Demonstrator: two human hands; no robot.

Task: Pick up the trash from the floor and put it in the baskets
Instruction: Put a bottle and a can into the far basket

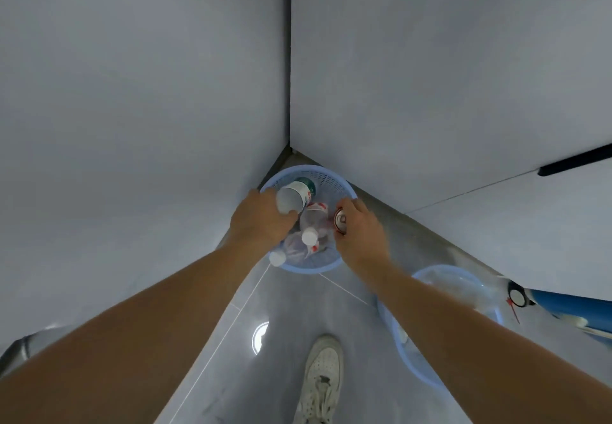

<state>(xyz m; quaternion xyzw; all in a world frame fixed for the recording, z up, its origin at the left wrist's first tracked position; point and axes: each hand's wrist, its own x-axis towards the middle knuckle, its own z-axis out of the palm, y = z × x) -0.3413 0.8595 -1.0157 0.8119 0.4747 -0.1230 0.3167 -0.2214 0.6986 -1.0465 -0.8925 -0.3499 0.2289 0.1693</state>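
Observation:
A light blue mesh basket (326,178) stands on the floor in the corner of two grey walls. Inside lie several clear plastic bottles (313,221) with white caps. My left hand (260,218) grips a plastic bottle (296,193) with a white and green label, held base toward me over the basket's left side. My right hand (359,225) grips a drinks can (341,220), its silver top facing me, over the basket's right rim. A second light blue basket (407,357) sits to the right, partly hidden behind my right forearm.
Grey walls (149,92) close in on the left and behind the basket. A blue cylinder on a wheeled base (569,307) lies at the right edge. My white shoe (321,380) stands on the glossy grey tile floor (238,341).

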